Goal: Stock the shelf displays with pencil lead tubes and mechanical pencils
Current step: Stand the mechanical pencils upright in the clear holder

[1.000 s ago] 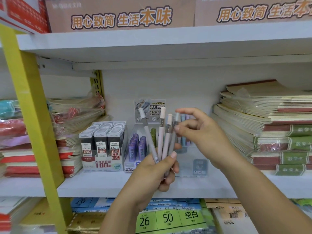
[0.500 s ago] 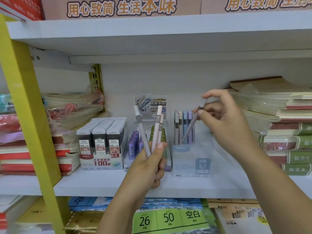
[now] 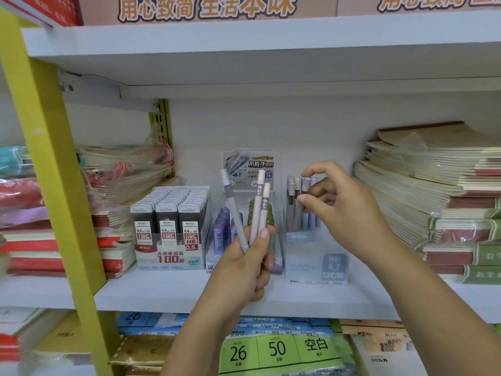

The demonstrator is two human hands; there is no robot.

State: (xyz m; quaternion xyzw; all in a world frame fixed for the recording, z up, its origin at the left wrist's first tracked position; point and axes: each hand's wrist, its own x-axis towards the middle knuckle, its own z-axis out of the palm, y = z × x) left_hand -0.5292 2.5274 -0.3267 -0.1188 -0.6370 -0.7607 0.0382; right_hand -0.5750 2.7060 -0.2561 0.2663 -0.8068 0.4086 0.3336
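**Shelf restock: one pencil moved from the bunch into the clear box**

White shelf [image 3: 162, 291] at chest height, seen from the head camera. The right hand [image 3: 347, 213] is raised at the clear box [image 3: 315, 267] marked HB 0.7. The cap of a single pencil [image 3: 305, 184] is pinched between its thumb and a fingertip, and the other fingers are curled loosely. That pencil is now stood upright among the grey, blue and purple ones already in the box. Half a second ago it was carried tilted, tip down, toward the same box. A second ago it was being pulled out of the bunch in the other hand. Whether the tip is fully seated cannot be told, as the lower barrel is hidden behind the box front.

The left hand [image 3: 241, 270] is held lower and in front of the middle display. Three pencils [image 3: 233, 213] are gripped in it, fanned upward: one grey and two pale pink. Four were held a second ago, so the count is down by one.

Just behind the left hand, purple lead tubes [image 3: 221, 232] are stood in their own clear tray, with green ones beside them partly hidden. Further left, black lead packs [image 3: 169, 221] fill a tray marked 0.5 HB. Notebooks [image 3: 433, 191] are stacked at the far right, and more wrapped ones lie at the left.

Judged progress: one pencil is as good as placed and three are left in hand. The lead displays look stocked. The next move is likely a release, then a reach back to the bunch. Care is needed so that neighbouring pencils are not knocked askew.
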